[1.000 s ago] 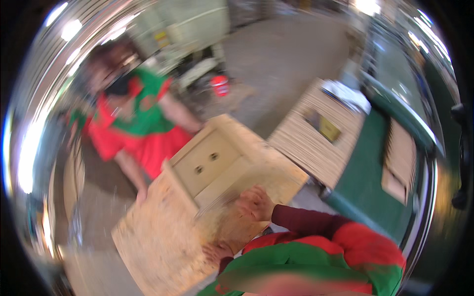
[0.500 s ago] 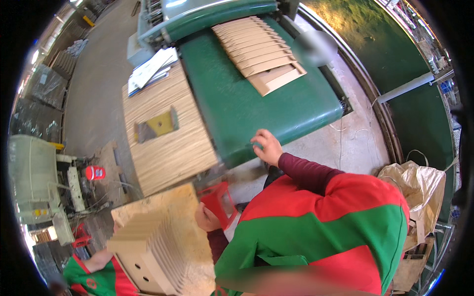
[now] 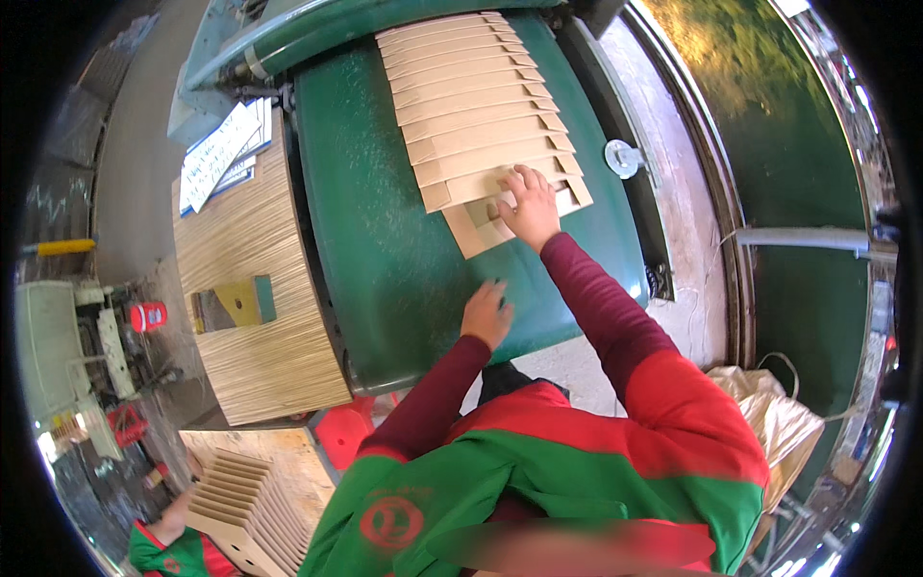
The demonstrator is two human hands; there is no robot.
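Observation:
A row of overlapping flat brown cardboard blanks (image 3: 476, 106) lies on the green machine table (image 3: 385, 231). My right hand (image 3: 529, 204) rests flat on the nearest blanks at the row's near end, fingers spread. My left hand (image 3: 486, 313) lies palm down on the bare green table, closer to me, holding nothing. Both sleeves are dark red under a red and green vest.
A tall stack of cardboard sheets (image 3: 252, 298) stands left of the table, with papers (image 3: 219, 154) and a yellow-green block (image 3: 240, 303) on top. More stacked blanks (image 3: 245, 500) lie lower left beside another person's sleeve (image 3: 163, 553). A tan sack (image 3: 784, 423) sits right.
The view swung from the stacked boxes and the other person to the green table. My right hand reached forward onto the blanks; my left hand came up onto the table.

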